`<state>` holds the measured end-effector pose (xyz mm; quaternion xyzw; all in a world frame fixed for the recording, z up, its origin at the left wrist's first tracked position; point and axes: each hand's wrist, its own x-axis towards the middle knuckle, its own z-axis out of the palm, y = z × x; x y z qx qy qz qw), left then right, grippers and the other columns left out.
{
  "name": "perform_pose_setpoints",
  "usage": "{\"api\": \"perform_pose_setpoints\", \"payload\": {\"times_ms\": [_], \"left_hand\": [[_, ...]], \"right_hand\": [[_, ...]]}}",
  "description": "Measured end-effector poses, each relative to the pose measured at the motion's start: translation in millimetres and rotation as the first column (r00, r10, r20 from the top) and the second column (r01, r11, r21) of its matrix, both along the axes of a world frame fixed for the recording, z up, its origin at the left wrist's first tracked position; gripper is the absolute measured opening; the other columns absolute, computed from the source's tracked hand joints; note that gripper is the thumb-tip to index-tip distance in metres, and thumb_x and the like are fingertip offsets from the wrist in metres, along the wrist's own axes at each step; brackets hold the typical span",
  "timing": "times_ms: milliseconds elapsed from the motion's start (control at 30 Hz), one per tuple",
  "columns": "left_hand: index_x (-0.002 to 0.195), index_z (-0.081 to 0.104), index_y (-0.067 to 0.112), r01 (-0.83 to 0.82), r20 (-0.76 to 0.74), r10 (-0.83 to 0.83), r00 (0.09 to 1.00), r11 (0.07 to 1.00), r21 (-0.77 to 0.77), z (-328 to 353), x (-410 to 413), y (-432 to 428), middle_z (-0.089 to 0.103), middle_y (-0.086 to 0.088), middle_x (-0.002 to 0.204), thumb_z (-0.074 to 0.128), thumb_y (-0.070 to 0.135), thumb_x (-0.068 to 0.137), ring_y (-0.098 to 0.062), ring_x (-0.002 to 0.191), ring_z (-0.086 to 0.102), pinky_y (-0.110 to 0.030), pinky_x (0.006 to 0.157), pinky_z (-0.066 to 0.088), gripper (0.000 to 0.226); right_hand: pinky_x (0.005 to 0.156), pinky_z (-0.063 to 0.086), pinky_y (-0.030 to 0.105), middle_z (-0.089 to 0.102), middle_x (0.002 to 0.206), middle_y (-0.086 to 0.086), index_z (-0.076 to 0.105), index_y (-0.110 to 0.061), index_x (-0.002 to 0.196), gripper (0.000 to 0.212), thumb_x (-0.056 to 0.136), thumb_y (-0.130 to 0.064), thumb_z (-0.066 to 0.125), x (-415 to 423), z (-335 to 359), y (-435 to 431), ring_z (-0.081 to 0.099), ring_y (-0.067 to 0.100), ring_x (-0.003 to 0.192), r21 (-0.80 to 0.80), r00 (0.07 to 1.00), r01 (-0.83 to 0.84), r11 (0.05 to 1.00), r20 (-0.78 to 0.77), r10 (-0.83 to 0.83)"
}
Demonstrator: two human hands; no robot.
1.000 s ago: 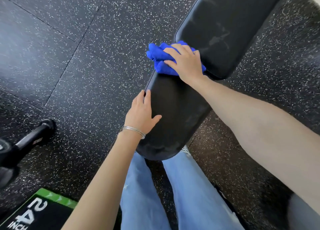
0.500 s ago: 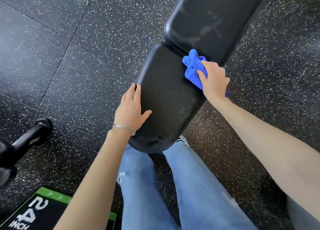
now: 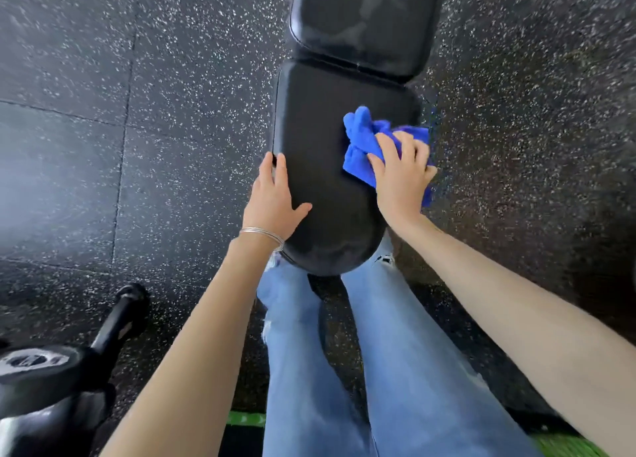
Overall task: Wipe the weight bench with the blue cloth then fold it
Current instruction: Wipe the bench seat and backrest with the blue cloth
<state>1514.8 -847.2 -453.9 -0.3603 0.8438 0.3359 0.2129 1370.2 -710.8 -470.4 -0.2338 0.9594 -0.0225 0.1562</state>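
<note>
On padded black vinyl weight bench (image 3: 327, 153), long axis running straight away from viewer: right hand (image 3: 401, 176) pressed palm-down, fingers curled over crumpled blue microfibre cloth (image 3: 361, 139) near seat's right edge; left hand (image 3: 273, 198) open, flat, bracing seat's left edge, holding nothing.

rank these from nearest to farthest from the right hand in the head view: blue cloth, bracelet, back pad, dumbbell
1. blue cloth: pressed under the right hand, on the seat pad's right side.
2. bracelet: on the left wrist, across the seat pad.
3. back pad: beyond the seat pad, at the top; close to the bracelet's rank.
4. dumbbell: on the floor, bottom left.
</note>
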Motion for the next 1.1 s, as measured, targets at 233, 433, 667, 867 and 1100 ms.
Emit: {"api": "perform_pose_setpoints", "payload": {"times_ms": [233, 433, 667, 867, 1100], "left_hand": [[0.149, 0.006, 0.007, 0.099, -0.025, -0.098, 0.995, 0.994, 0.049, 1.7, 10.3, -8.8, 0.0, -0.016, 0.158, 0.067, 0.028, 0.084, -0.035, 0.142, 0.02, -0.04, 0.114, 0.023, 0.092], [0.149, 0.009, 0.008, 0.156, -0.018, -0.156, 0.988, 0.986, 0.05, 2.8, 10.9, -10.3, 0.001, -0.018, 0.157, 0.066, 0.026, 0.085, -0.039, 0.138, 0.026, -0.043, 0.111, 0.027, 0.088], [0.149, 0.014, 0.013, 0.165, -0.068, -0.159, 0.985, 0.983, 0.086, -3.7, 18.5, -20.4, 0.004, -0.011, 0.158, 0.068, 0.022, 0.083, -0.03, 0.139, 0.031, -0.04, 0.107, 0.031, 0.086], [0.147, 0.026, 0.018, 0.205, -0.129, -0.19, 0.973, 0.972, 0.114, -6.5, 28.1, -38.2, 0.013, -0.007, 0.158, 0.07, 0.011, 0.08, -0.023, 0.139, 0.031, -0.035, 0.108, 0.031, 0.08], [0.143, 0.035, 0.015, 0.16, -0.198, -0.123, 0.973, 0.969, 0.186, -6.5, 40.0, -43.1, 0.025, -0.009, 0.154, 0.062, -0.005, 0.08, -0.027, 0.132, 0.044, -0.037, 0.109, 0.036, 0.072]], "right_hand": [[0.079, 0.043, 0.049, 0.055, 0.13, 0.004, 0.061, -0.024, 0.118, 0.031, 0.088, -0.034, 0.058, 86.0, 24.4, 34.3, 0.049, 0.034, 0.117, -0.046, 1.0, -0.016, 0.999, 0.015, 0.017], [0.092, 0.041, 0.048, 0.044, 0.138, -0.003, 0.051, -0.031, 0.127, 0.034, 0.094, -0.032, 0.049, 22.6, 19.7, 13.7, 0.039, 0.028, 0.124, -0.045, 0.997, 0.052, 0.998, 0.062, -0.049], [0.093, 0.04, 0.048, 0.043, 0.135, -0.004, 0.051, -0.029, 0.125, 0.033, 0.093, -0.036, 0.049, 32.6, 18.8, -4.1, 0.04, 0.024, 0.122, -0.108, 0.956, 0.291, 0.951, 0.078, -0.284], [0.086, 0.039, 0.046, 0.053, 0.132, 0.0, 0.06, -0.025, 0.119, 0.033, 0.09, -0.038, 0.054, 135.5, 32.5, 25.7, 0.045, 0.028, 0.121, -0.188, 0.966, 0.255, 0.949, 0.006, -0.258], [0.077, 0.044, 0.047, 0.067, 0.113, 0.0, 0.071, -0.028, 0.099, 0.026, 0.074, -0.025, 0.064, 196.7, 45.4, 2.8, 0.06, 0.03, 0.109, -0.159, 0.992, -0.099, 0.982, -0.097, 0.084]]}}
